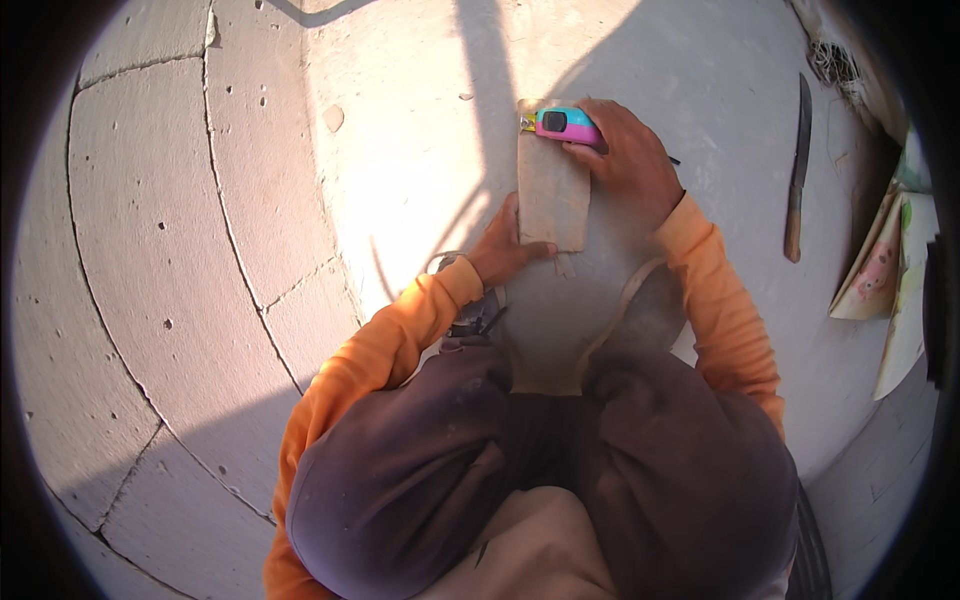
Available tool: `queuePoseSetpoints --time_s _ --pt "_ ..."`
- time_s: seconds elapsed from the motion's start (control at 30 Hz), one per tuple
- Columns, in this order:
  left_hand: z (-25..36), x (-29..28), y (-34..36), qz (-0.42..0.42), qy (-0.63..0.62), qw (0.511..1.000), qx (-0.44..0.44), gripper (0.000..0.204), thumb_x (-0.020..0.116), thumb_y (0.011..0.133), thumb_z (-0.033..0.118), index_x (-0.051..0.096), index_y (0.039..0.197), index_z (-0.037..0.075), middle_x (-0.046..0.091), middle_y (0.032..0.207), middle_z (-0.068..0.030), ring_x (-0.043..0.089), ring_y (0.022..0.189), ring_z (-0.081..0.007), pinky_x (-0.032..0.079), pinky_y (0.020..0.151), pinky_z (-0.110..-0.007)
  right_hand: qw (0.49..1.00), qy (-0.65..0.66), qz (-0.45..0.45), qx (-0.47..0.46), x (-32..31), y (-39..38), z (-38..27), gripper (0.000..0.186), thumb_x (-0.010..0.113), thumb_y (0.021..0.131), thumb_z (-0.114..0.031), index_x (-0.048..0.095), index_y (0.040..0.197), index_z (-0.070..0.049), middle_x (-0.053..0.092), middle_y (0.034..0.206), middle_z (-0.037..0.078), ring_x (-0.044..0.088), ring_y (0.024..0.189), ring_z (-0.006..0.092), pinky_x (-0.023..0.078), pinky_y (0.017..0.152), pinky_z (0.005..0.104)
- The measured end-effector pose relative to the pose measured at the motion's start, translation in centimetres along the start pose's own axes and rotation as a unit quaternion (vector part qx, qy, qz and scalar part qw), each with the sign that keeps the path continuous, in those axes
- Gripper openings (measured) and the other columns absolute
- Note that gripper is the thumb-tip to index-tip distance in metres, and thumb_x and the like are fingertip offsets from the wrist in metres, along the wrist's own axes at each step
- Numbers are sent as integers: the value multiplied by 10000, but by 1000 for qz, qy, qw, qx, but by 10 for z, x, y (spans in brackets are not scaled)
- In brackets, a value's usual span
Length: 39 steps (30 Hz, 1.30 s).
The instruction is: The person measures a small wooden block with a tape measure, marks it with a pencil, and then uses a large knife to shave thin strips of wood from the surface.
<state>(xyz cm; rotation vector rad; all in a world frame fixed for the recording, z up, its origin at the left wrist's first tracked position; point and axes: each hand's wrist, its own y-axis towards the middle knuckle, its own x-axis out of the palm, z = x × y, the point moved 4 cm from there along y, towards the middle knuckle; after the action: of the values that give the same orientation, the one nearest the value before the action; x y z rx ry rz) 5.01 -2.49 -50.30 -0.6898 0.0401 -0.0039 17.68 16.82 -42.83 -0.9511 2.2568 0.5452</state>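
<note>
A flat tan piece (553, 195), whether cardboard or thin wood I cannot tell, is in front of my knees with its long side running away from me. My left hand (510, 245) grips its near left corner, the thumb lying on top. Across its far end rests a pink and teal tape measure (568, 126), a short bit of yellow blade showing at its left end. My right hand (632, 160) is closed round the right end of the tape measure. A small tan strip (565, 266) pokes out below the piece's near edge.
On the floor to the right lies a long dark-bladed knife (799, 165) with a wooden handle. Beyond it are a patterned sheet (872, 262) and a tangle of fibres (838, 65). Jointed grey blocks (165, 230) fill the left side. A small stone (333, 118) sits in the sunlight.
</note>
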Motion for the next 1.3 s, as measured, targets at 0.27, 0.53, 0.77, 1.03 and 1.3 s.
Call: queuePoseSetpoints --time_s 0.27,0.53,0.77,1.03,1.3 --pt "13 -6 -1 46 -63 995 70 844 859 760 102 365 1425 -56 584 1322 -184 566 1259 -262 449 1085 -386 1000 9 -8 21 5 7 -1 423 738 893 -190 587 1245 -10 651 1147 163 622 1070 372 513 926 425" --pt "51 -17 15 15 -332 941 -69 663 389 1075 508 402 1466 -27 629 1285 -191 640 1167 -231 519 977 -309 1000 17 0 19 0 5 9 424 709 913 -284 611 1225 -15 666 1135 152 637 1052 344 515 907 429" --pt "89 -35 36 28 -253 959 -128 826 209 1054 675 403 1516 18 677 1215 -184 622 781 -138 497 610 -245 1000 12 -15 16 4 8 4 411 710 918 -266 606 1247 -42 661 1189 137 627 1099 330 516 941 412" --pt "56 -49 62 -283 -541 791 -45 816 164 1058 649 350 1526 6 542 1443 -201 581 1285 -291 519 1045 -437 1000 8 -10 -4 7 9 7 399 709 912 -240 600 1247 -52 661 1202 128 623 1115 315 525 952 415" --pt "76 -40 50 -41 -357 927 -109 754 234 1078 603 407 1463 -22 554 1423 -195 568 1314 -285 474 1119 -434 1000 9 -2 -23 4 3 12 409 719 911 -237 606 1253 -44 661 1207 144 637 1112 331 539 939 417"
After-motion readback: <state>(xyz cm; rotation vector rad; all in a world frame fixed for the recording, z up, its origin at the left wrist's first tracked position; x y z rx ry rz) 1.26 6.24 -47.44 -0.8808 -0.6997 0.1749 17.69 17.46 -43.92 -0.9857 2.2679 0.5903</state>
